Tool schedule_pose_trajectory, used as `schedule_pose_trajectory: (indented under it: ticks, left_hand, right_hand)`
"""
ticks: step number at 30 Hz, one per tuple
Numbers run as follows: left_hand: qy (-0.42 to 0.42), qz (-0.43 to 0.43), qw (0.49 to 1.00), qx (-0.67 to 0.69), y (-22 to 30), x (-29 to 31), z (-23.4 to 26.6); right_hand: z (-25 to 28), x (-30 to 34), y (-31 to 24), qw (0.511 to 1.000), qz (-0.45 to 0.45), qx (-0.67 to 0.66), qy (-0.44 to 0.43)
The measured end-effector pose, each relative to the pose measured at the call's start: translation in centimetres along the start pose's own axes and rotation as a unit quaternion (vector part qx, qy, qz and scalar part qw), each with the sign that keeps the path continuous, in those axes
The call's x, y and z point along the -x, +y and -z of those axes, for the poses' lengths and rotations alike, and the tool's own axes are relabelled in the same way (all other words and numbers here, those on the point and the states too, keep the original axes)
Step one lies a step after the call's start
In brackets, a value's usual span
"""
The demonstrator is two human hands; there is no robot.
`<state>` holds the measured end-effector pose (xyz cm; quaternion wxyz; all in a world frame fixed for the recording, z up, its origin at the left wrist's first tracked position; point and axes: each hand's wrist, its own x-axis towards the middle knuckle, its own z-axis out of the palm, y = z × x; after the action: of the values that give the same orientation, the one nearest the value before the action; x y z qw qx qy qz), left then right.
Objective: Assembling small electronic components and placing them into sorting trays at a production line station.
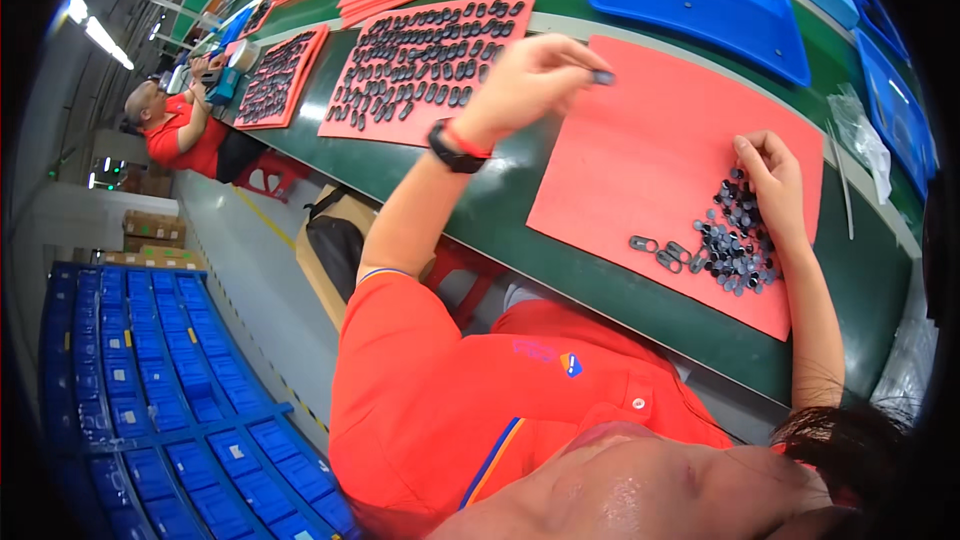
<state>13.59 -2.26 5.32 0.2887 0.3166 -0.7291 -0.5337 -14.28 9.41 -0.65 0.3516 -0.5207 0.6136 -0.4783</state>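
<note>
My left hand (530,88) is raised over the far left edge of a pink-red foam sheet (640,170). It pinches a small dark part (602,77) between thumb and fingertips. On the right side of the sheet, my right hand (775,175) rests beside a heap of small round black and grey discs (738,235). Its thumb and fingers are curled together near the heap's far end; whatever they hold, if anything, does not show. Several black oval parts with a ring-like opening (672,255) lie just left of the heap.
A second foam sheet (340,120) at the left bears rows of black oval parts. Blue trays (700,0) and a clear plastic bag (860,130) lie beyond my sheet. Farther left, another person in red (175,125) works at the same green bench (590,265). Blue bins (170,370) stand behind.
</note>
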Motion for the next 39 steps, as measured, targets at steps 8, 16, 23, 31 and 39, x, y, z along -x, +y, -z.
schedule_pose_trajectory:
  ticks: [8,16,23,31,39]
  left_hand:
    - [0.104,0.121,0.936,-0.314,-1.6,7.6,12.9]
    - [0.053,0.058,0.884,-0.46,-4.3,8.4,15.6]
    - [0.047,-0.002,0.872,-0.487,-6.1,7.3,15.3]
    - [0.111,-0.143,0.922,-0.343,-0.7,3.8,3.8]
    - [-0.356,-0.183,0.864,-0.304,1.6,0.8,-7.2]
  right_hand:
    - [-0.1,0.0,-0.4,1.0,0.007,0.002,-0.016]
    - [-0.3,-0.1,0.1,0.999,0.029,0.031,-0.026]
    - [0.2,0.0,0.6,0.997,0.042,0.07,-0.013]
    - [0.6,-0.3,0.7,0.999,0.005,0.035,-0.013]
    - [0.9,1.0,-1.9,0.975,0.148,0.117,-0.117]
